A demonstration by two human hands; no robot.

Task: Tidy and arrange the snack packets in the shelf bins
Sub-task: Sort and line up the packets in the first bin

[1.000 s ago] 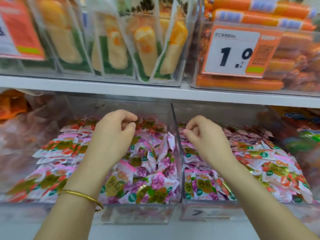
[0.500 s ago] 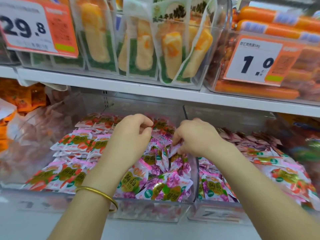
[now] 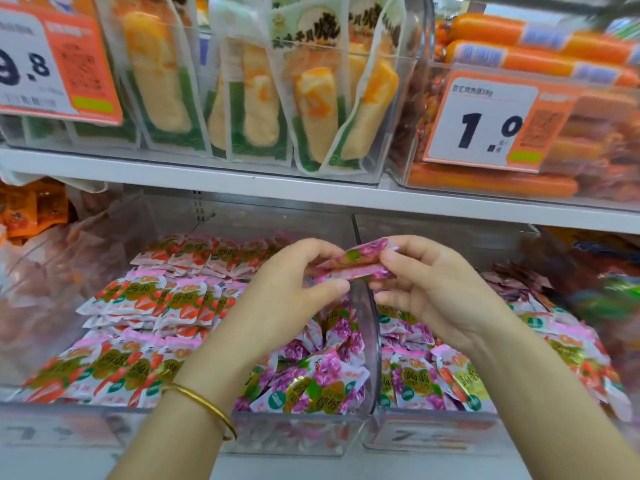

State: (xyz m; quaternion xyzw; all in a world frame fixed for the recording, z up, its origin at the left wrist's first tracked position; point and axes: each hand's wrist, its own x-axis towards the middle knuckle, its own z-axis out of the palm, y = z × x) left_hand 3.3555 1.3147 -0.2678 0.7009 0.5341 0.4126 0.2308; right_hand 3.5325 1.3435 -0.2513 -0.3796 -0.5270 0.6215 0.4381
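Two clear shelf bins stand side by side on the lower shelf. The left bin (image 3: pixel 294 431) holds rows of red-and-pink strawberry packets (image 3: pixel 145 306) on its left and loose purple packets (image 3: pixel 322 382) on its right. The right bin (image 3: pixel 426 431) holds mixed pink, purple and red packets (image 3: pixel 561 344). My left hand (image 3: pixel 287 292) and my right hand (image 3: pixel 429 285) meet above the divider between the bins. Together they pinch a small stack of purple-pink packets (image 3: pixel 360 263), held flat between the fingertips.
The white shelf board (image 3: pixel 242 185) runs just above my hands. On it stand a bin of green-and-yellow snack packs (image 3: pixel 249 98) and a bin of orange sausages (image 3: pixel 519 57) with price tags. Orange packets (image 3: pixel 27 209) fill a bin at far left.
Both hands have lifted out of the bins and come together, now holding purple-pink packets above the divider. The view has shifted slightly left and closer.
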